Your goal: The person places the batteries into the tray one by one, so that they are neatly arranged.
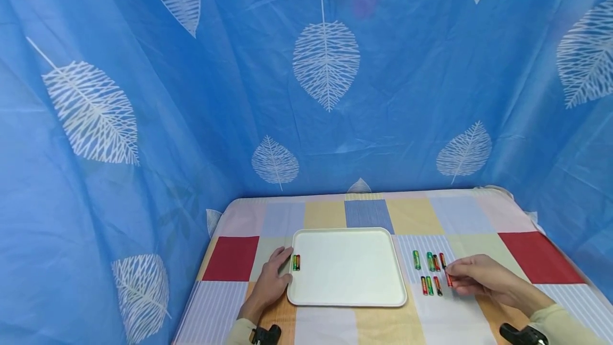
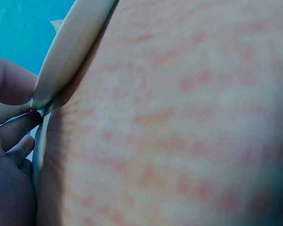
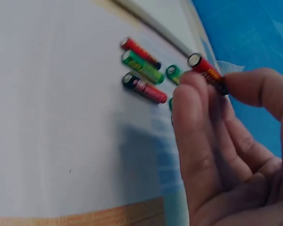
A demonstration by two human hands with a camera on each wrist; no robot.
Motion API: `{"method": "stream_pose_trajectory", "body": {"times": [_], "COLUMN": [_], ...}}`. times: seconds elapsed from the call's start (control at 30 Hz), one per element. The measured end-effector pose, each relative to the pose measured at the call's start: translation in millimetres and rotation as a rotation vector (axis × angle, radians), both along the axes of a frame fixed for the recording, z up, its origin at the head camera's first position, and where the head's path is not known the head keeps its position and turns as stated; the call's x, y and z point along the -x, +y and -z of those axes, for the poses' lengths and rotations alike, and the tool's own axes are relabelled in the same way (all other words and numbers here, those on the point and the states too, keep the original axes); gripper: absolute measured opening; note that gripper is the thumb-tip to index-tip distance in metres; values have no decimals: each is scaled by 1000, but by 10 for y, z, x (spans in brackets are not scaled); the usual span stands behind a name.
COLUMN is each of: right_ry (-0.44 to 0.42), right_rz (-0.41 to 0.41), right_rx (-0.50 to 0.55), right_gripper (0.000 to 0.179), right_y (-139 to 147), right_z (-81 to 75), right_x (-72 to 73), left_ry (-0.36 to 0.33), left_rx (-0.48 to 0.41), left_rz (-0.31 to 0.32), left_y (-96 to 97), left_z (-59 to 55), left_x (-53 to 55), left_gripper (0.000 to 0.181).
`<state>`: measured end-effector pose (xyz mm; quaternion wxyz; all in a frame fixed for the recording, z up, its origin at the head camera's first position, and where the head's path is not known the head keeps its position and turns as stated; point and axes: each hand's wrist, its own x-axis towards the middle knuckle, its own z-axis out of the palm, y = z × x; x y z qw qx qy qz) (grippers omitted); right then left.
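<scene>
My right hand (image 1: 483, 279) pinches a red battery (image 3: 206, 70) between thumb and fingertips, at the right end of a group of small batteries on the cloth. That group has two loose rows of several red and green batteries; a green battery (image 1: 416, 260) lies at its far left. In the right wrist view, a red-and-black battery (image 3: 146, 89) lies beside a green one. My left hand (image 1: 270, 284) touches the left rim of a white tray (image 1: 349, 302), thumb and fingers spread along it. Just inside that rim, a green battery (image 1: 294, 263) and a red one (image 1: 298, 263) lie side by side.
A patchwork-patterned cloth (image 1: 330, 329) covers the table. Blue curtains (image 1: 397, 68) with white leaf prints stand behind it and along both sides. The tray sits left of the loose batteries, with a strip of cloth between.
</scene>
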<state>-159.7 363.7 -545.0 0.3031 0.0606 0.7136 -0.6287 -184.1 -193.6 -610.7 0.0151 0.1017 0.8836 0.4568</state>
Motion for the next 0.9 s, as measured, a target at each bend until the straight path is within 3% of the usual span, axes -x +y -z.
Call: {"method": "stream_pose_trajectory", "body": {"times": [0.1,0.23,0.63,0.9], "right_ry": [-38,-57,-28,21], "right_rz": [8,5,-39,-83], "right_rx": [117,181,124,113], "right_gripper": [32,33,25,36], "right_y": [9,-73,-585,-937], "right_z": [-48,-112,-139,-131], "right_x": [21,45,237,351], "left_ry": [2,1,13,2], "left_rx": [5,3,-2,21], "left_rz": [-3,-7,-1,-26], "left_y": [-3,-5,0,14], "left_z": [-2,13,-6,-24], "left_x": [8,16,8,-13], "left_gripper": [70,70,70,69]}}
